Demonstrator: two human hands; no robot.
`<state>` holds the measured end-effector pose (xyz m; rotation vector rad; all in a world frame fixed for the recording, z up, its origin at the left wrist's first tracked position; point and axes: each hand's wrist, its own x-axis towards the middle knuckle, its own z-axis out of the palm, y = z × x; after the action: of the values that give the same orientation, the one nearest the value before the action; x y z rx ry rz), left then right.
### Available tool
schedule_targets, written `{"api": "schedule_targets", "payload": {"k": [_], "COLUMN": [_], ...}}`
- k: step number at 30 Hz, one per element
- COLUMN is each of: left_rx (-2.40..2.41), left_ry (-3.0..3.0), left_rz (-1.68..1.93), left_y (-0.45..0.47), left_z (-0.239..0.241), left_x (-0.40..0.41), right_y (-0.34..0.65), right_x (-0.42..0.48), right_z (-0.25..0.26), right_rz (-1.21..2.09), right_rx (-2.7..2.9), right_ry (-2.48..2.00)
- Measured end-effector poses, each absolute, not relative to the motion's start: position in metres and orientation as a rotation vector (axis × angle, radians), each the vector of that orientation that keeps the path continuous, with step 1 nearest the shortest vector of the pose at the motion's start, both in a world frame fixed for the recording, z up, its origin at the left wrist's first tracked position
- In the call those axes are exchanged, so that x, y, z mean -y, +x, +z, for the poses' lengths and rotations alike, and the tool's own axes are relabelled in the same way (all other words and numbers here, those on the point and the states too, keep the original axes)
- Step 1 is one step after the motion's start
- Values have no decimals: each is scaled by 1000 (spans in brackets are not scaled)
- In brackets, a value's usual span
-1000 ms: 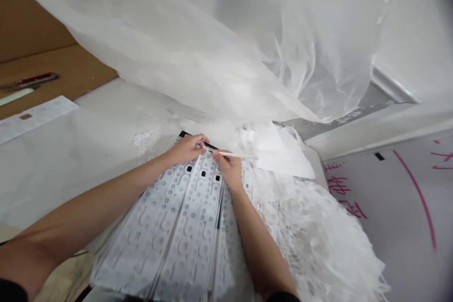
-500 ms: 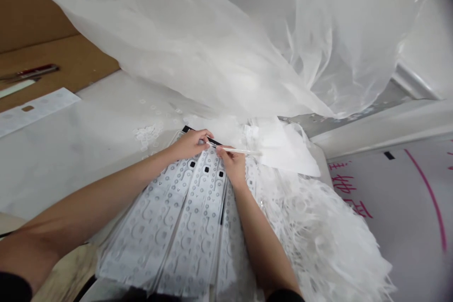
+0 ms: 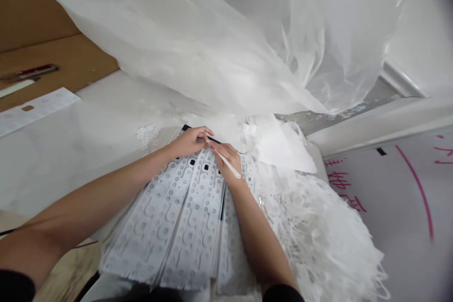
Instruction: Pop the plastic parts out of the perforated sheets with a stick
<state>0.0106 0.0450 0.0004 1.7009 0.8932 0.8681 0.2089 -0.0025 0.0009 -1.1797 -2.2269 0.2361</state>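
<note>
Sheer plastic film (image 3: 219,42) is billowing overhead. A heap of white offcuts (image 3: 318,231) is lying at the right, beside a board (image 3: 399,207) bearing red writing. Cardboard (image 3: 53,56) is showing far left, carrying a red-handled tool (image 3: 30,72).
</note>
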Motion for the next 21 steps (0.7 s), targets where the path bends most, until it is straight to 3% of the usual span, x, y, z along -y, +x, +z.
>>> {"api": "schedule_targets", "payload": {"k": [15, 21], "left_rx": [-859, -932], "left_ry": [1674, 1805], "left_rz": [858, 816], "left_y": [12, 11], "left_z": [-6, -5], "left_x": [-48, -47], "right_y": [209, 209], "right_x": [5, 2], "right_z": [-5, -4], "right_rz": [130, 259], "right_rx": [2300, 1893], "right_ry": [-1201, -1361]}}
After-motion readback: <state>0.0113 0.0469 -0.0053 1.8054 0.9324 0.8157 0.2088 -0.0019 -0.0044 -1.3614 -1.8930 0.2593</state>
